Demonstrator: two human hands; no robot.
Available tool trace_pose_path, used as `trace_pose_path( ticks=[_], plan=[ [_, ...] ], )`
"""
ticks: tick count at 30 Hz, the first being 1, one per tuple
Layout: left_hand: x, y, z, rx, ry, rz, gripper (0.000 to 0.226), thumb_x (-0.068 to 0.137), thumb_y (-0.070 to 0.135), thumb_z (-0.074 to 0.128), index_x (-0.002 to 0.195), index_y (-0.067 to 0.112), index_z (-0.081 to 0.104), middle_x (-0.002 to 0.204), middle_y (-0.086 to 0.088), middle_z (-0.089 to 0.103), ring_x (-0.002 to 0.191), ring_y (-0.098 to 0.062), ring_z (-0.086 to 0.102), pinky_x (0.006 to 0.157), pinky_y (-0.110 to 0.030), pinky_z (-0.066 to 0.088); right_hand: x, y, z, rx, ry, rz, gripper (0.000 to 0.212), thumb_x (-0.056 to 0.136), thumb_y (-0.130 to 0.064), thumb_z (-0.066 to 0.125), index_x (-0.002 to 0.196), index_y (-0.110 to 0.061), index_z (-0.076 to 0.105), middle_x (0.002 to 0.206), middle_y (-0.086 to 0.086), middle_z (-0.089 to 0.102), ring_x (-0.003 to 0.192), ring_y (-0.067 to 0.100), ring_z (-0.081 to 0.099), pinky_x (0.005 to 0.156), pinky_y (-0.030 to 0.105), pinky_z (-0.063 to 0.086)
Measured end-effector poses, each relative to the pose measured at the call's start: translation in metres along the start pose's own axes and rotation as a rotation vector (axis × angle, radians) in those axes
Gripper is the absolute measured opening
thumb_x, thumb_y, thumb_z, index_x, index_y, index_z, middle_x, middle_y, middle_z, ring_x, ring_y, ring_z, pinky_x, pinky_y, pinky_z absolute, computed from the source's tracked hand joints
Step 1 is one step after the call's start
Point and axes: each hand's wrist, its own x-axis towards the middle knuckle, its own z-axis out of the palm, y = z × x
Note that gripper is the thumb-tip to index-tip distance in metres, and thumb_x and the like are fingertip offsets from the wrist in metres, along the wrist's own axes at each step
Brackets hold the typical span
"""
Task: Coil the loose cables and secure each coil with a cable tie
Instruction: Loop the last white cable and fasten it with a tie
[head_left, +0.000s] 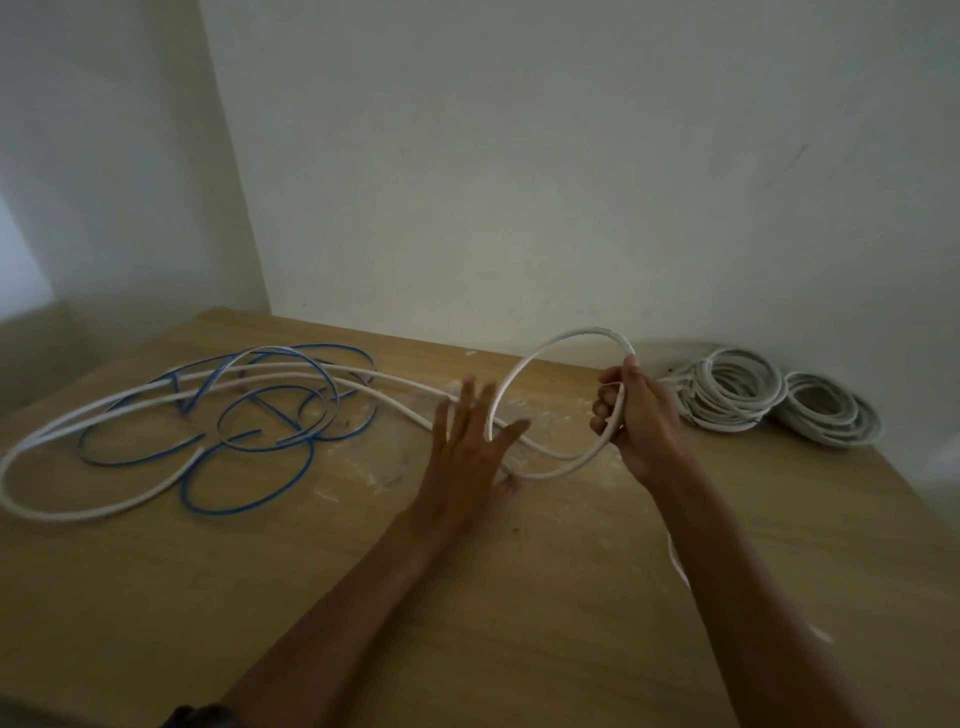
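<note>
A long white cable (93, 512) sprawls over the left of the wooden table (519, 597) and rises into one upright loop (566, 335) at the middle. My right hand (631, 415) grips that loop on its right side, fingers curled round the cable. My left hand (467, 447) hovers with straight, spread fingers at the loop's lower left, where the cable runs past the fingers. A blue cable (249, 499) lies tangled in loose loops with the white one on the left.
Two finished coils of white cable lie at the table's back right: one (727, 395) beside my right hand, another (831, 415) further right. A thin white strip (678, 564) lies by my right forearm. Walls stand close behind; the table's right edge falls away.
</note>
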Motion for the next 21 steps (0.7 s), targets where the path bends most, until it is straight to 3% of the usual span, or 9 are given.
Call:
trace_pose_path(
  ticks=[3, 5, 6, 7, 9, 11, 13, 17, 21],
  plan=[
    [0.007, 0.028, -0.018, -0.335, -0.128, 0.012, 0.079, 0.09, 0.063, 0.06, 0.156, 0.03, 0.033, 0.159, -0.002, 0.04, 0.152, -0.018, 0.023, 0.127, -0.042, 0.005, -0.003, 0.002, 0.002, -0.02, -0.073, -0.02, 0.042, 0.109, -0.038, 0.038, 0.092, -0.005, 0.058, 0.063, 0.006, 0.045, 0.055, 0.016, 0.044, 0.054, 0.029, 0.042],
    [0.013, 0.05, -0.026, -0.63, -0.175, -0.094, 0.075, 0.092, 0.061, 0.061, 0.153, 0.03, 0.034, 0.137, 0.004, 0.061, 0.129, -0.007, 0.051, 0.118, -0.028, 0.031, -0.006, 0.002, 0.004, -0.024, -0.128, -0.034, 0.041, 0.108, -0.038, 0.041, 0.095, -0.004, 0.061, 0.066, 0.007, 0.048, 0.057, 0.016, 0.049, 0.057, 0.029, 0.046],
    [0.017, 0.057, -0.029, -0.761, -0.151, -0.126, 0.066, 0.094, 0.055, 0.063, 0.149, 0.027, 0.039, 0.118, 0.005, 0.069, 0.108, -0.003, 0.062, 0.101, -0.023, 0.047, -0.006, 0.002, 0.004, -0.041, -0.14, -0.047, 0.041, 0.107, -0.037, 0.043, 0.097, -0.004, 0.064, 0.069, 0.007, 0.051, 0.059, 0.016, 0.051, 0.059, 0.029, 0.048],
    [0.02, 0.06, -0.032, -0.849, -0.097, -0.134, 0.052, 0.098, 0.046, 0.062, 0.141, 0.022, 0.046, 0.096, 0.006, 0.07, 0.085, -0.002, 0.065, 0.078, -0.019, 0.052, -0.006, 0.002, 0.004, -0.077, -0.139, -0.064, 0.041, 0.107, -0.037, 0.043, 0.099, -0.005, 0.066, 0.072, 0.006, 0.053, 0.063, 0.015, 0.054, 0.061, 0.029, 0.05],
    [0.024, 0.058, -0.037, -0.949, 0.037, -0.161, 0.023, 0.105, 0.035, 0.052, 0.112, 0.015, 0.061, 0.068, 0.008, 0.055, 0.055, -0.005, 0.05, 0.052, -0.02, 0.039, -0.003, 0.003, 0.0, -0.141, -0.102, -0.117, 0.038, 0.107, -0.035, 0.044, 0.105, -0.007, 0.07, 0.079, 0.003, 0.056, 0.067, 0.011, 0.057, 0.061, 0.025, 0.051],
    [0.024, 0.046, -0.043, -1.056, 0.142, -0.287, 0.034, 0.107, 0.04, 0.04, 0.085, 0.017, 0.054, 0.06, 0.01, 0.047, 0.049, -0.006, 0.039, 0.045, -0.023, 0.033, 0.005, 0.0, -0.009, -0.08, -0.023, -0.105, 0.029, 0.108, -0.027, 0.045, 0.108, -0.008, 0.068, 0.072, 0.0, 0.051, 0.055, 0.008, 0.048, 0.05, 0.02, 0.042],
    [0.026, 0.022, -0.055, -1.227, 0.254, -0.495, 0.039, 0.108, 0.035, 0.035, 0.075, 0.018, 0.046, 0.054, 0.009, 0.043, 0.045, -0.009, 0.034, 0.041, -0.023, 0.032, 0.015, -0.008, -0.024, 0.12, 0.021, 0.018, 0.023, 0.107, -0.021, 0.045, 0.104, -0.008, 0.065, 0.057, -0.006, 0.04, 0.042, 0.005, 0.033, 0.039, 0.017, 0.028],
    [0.023, -0.044, -0.063, -1.822, 0.466, -0.907, 0.04, 0.11, 0.032, 0.033, 0.074, 0.018, 0.046, 0.055, 0.007, 0.04, 0.047, -0.01, 0.033, 0.048, -0.023, 0.034, 0.028, -0.026, -0.071, 0.422, 0.037, 0.178, 0.025, 0.104, -0.031, 0.045, 0.093, -0.015, 0.061, 0.043, -0.009, 0.028, 0.032, 0.006, 0.025, 0.032, 0.016, 0.022],
    [0.012, -0.058, -0.05, -2.006, 0.349, -0.98, 0.031, 0.109, 0.025, 0.036, 0.09, 0.014, 0.057, 0.054, 0.008, 0.037, 0.044, -0.007, 0.03, 0.043, -0.02, 0.032, 0.027, -0.033, -0.072, 0.459, 0.081, 0.123, 0.019, 0.096, -0.017, 0.045, 0.099, -0.01, 0.063, 0.046, -0.011, 0.029, 0.036, 0.005, 0.024, 0.034, 0.016, 0.022]
  ],
)
